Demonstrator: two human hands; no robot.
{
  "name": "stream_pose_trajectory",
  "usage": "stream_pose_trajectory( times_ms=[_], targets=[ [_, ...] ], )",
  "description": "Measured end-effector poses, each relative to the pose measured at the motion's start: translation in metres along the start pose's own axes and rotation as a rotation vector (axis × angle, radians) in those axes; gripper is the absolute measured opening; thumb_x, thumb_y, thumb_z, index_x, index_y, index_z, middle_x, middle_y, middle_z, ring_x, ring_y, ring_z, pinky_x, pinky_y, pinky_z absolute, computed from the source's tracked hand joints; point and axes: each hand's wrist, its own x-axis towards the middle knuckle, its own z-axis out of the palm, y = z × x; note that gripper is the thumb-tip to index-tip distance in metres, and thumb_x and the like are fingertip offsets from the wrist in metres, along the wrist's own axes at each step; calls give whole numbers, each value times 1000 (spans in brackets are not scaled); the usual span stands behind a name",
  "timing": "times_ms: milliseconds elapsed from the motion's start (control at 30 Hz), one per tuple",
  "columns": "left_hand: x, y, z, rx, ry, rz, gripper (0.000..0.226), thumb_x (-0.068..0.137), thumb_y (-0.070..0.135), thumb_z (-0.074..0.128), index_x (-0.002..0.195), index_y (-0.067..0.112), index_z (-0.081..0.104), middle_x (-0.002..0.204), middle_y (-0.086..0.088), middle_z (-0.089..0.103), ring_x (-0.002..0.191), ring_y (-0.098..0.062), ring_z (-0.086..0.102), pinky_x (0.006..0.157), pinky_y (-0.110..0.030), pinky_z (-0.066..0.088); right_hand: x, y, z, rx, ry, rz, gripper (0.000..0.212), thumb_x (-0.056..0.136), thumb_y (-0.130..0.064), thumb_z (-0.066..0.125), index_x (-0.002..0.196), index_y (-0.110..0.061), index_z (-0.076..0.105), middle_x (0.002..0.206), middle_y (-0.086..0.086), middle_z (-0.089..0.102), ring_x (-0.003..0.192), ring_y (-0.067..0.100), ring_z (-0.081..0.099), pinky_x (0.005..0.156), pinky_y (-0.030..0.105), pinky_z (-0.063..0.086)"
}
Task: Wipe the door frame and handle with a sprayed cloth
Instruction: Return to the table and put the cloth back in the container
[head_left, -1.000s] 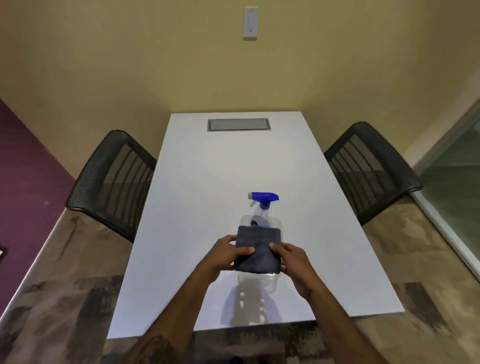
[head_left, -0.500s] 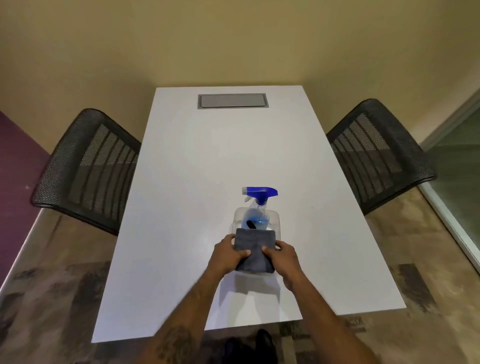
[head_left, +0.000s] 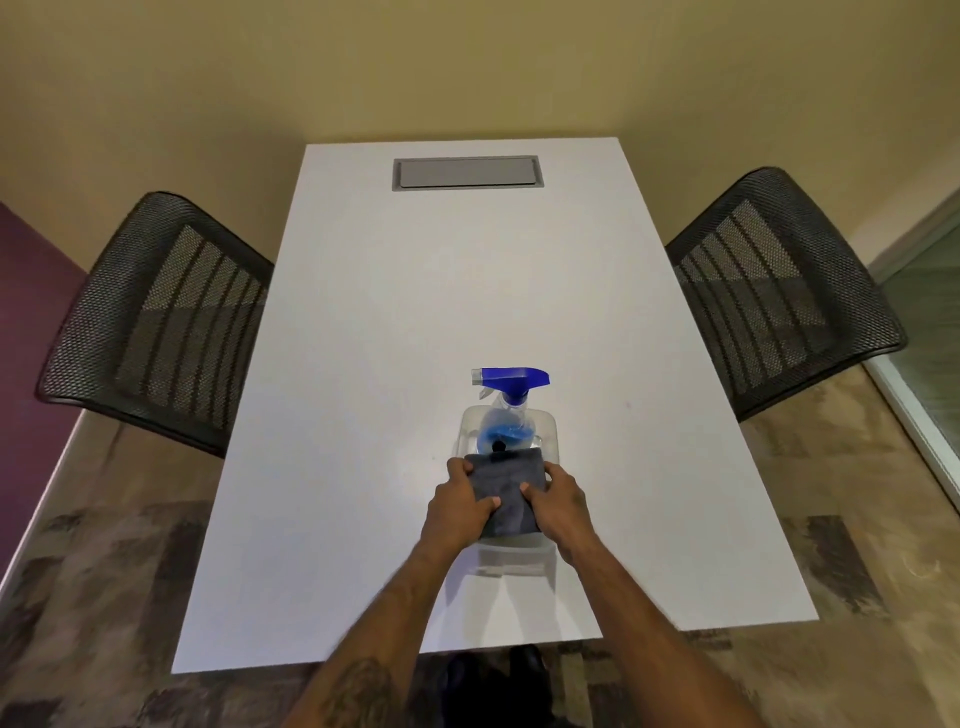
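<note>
Warm, dim light falls from above me — soft glare on the white table (head_left: 415, 322). Edges bow outward, and my forearms blur slightly.

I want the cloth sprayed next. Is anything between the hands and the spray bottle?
Only the cloth itself: both hands, left and right, hold it on the near side of the bottle, covering its lower part. The blue trigger head stands clear above.

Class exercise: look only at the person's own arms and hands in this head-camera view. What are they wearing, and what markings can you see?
Both forearms are bare, with no sleeves in view. The left hand and right hand wear no gloves, and no rings or watch are visible. The left forearm carries a dark tattoo near the bottom edge; its design is too blurred to read.
</note>
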Motion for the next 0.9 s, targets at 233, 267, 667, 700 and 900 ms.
stream_pose_trajectory(
  times_ms=[233, 267, 667, 700, 900],
  targets=[
    [-3, 3, 11, -75, 33, -38, 63, 97, 41, 67, 143, 12, 35, 137, -14, 61, 120, -29, 63, 104, -39, 50, 13, -5, -9, -108, -55, -27, 39, 101, -27, 53, 137, -13, 51, 133, 13, 62, 115, 28, 61, 99, 38, 50],
    [-3, 5, 12, -86, 39, -51, 62, 99, 43, 64, 144, 12, 35, 139, -13, 60, 122, -29, 62, 106, -39, 49, 14, -5, -11, -118, -65, -33, 40, 100, -27, 53, 137, -13, 51, 133, 13, 62, 115, 28, 61, 98, 37, 50],
    [2, 12, 21, 206, 5, 19, 42, 109, 32, 48, 146, 13, 43, 134, -16, 64, 120, -31, 62, 101, -36, 49, 20, 3, 13, -125, 11, 158, 44, 105, -39, 40, 134, -9, 54, 125, 16, 66, 103, 27, 63, 89, 33, 50],
    [4, 12, 23, 255, 19, 54, 42, 110, 36, 42, 145, 13, 45, 134, -16, 64, 121, -31, 61, 103, -37, 48, 23, 4, 16, -97, 25, 185, 45, 106, -40, 37, 133, -9, 56, 124, 16, 67, 98, 25, 62, 86, 32, 49],
    [12, 13, 33, 293, 64, 4, 50, 112, 44, 27, 131, 10, 59, 126, -16, 69, 115, -30, 65, 104, -38, 51, 26, 4, 22, -69, 50, 228, 55, 107, -39, 26, 127, -2, 62, 126, 19, 66, 115, 31, 62, 99, 33, 47]
  ],
)
